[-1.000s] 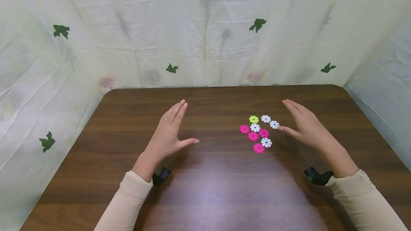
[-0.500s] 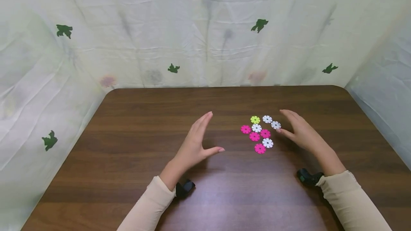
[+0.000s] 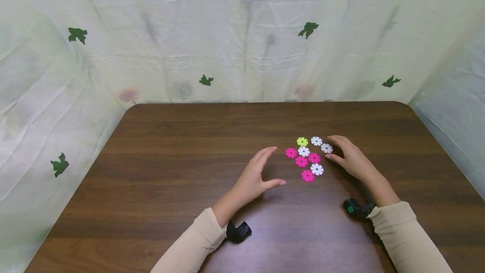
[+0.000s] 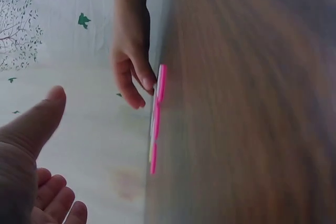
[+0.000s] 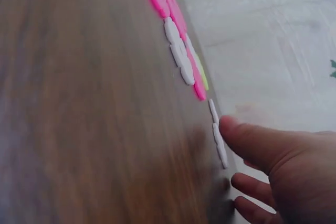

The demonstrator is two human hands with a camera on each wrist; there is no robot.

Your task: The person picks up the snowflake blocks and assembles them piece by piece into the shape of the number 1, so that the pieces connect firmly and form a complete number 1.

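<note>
Notched discs (image 3: 311,159) are lying clustered on the desk (image 3: 170,172); the right hand (image 3: 353,160) is curving loosely beside a white disc (image 3: 324,150), the left hand (image 3: 251,180) is hanging nearby, thumb spread (neither is gripping anything).

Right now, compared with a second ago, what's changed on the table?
The left hand has swung well to the right, toward the discs. The right hand has eased a little left, closing in on the rightmost white disc. Nothing has visibly been gripped or let go. All nine discs keep their arrangement.
</note>
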